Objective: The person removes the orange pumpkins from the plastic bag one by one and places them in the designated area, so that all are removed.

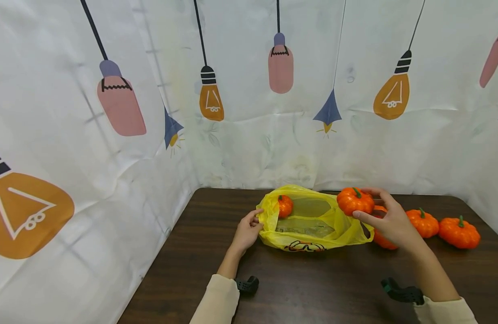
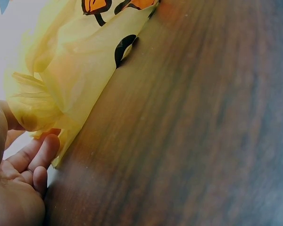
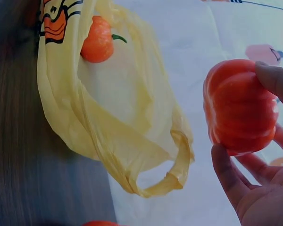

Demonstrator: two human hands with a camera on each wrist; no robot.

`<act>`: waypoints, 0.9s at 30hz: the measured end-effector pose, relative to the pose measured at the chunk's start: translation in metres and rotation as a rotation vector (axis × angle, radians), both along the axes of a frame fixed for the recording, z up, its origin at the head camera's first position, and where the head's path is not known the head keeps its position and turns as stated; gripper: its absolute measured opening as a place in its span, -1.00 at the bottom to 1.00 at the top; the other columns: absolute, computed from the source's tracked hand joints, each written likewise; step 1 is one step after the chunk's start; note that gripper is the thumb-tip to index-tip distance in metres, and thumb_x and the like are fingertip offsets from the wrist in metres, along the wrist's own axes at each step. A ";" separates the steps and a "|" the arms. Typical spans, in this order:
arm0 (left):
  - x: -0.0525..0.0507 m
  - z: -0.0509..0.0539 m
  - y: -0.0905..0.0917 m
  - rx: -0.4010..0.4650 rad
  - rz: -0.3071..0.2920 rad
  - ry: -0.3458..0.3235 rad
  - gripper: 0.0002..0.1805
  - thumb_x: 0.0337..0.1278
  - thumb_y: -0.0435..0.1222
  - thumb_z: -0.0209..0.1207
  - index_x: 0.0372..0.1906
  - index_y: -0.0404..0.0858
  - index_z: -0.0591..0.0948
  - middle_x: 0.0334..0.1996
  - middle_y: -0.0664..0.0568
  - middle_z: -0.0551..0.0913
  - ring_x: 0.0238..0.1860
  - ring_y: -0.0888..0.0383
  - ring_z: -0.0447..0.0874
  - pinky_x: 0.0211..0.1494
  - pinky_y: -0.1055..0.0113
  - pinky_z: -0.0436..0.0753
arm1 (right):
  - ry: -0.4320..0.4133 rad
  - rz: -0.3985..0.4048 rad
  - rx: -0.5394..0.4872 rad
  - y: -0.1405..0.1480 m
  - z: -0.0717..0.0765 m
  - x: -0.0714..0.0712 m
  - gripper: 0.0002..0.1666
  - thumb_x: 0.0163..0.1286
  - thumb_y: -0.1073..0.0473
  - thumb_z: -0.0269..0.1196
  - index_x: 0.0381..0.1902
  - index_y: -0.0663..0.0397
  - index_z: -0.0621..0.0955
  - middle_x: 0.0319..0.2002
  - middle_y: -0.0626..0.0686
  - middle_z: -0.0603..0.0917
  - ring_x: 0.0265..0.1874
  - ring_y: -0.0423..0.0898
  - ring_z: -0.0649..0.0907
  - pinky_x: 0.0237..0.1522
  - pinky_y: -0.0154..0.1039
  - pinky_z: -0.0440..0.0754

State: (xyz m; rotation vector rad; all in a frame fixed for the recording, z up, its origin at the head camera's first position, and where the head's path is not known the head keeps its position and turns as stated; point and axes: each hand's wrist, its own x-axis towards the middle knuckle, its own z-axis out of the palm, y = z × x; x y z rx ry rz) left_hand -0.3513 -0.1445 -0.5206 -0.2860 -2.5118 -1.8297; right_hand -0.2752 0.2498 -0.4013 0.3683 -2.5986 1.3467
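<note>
A yellow plastic bag (image 1: 269, 236) lies open on the table, and inside it sits one small orange pumpkin (image 1: 285, 206). My left hand (image 1: 247, 232) pinches the bag's left edge between thumb and fingers; in the left wrist view the yellow film (image 2: 66, 89) bunches at the fingertips. Another orange pumpkin (image 1: 355, 201) with a green stem is held up in my right hand (image 1: 394, 222), by the bag's right side. The right wrist view shows the thumb and fingers around this pumpkin (image 3: 240, 108), apart from the bag's handle loop (image 3: 172, 176).
On the right of the dark wooden table (image 1: 305, 279) stand two more pumpkins, one (image 1: 423, 222) beside the other (image 1: 459, 232). A further pumpkin (image 1: 383, 240) is partly hidden behind my right hand. A patterned white cloth (image 1: 249, 148) hangs behind the table.
</note>
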 end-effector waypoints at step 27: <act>0.000 0.001 0.001 -0.015 0.004 0.007 -0.48 0.39 -0.41 0.13 0.40 -0.07 0.53 -0.14 -0.10 0.58 -0.32 0.18 0.45 -0.34 0.41 0.48 | 0.002 -0.068 0.008 0.038 -0.005 -0.004 -0.17 0.45 0.02 0.33 0.54 0.06 0.24 0.36 0.25 0.30 0.08 -0.22 0.51 -0.31 -0.24 0.73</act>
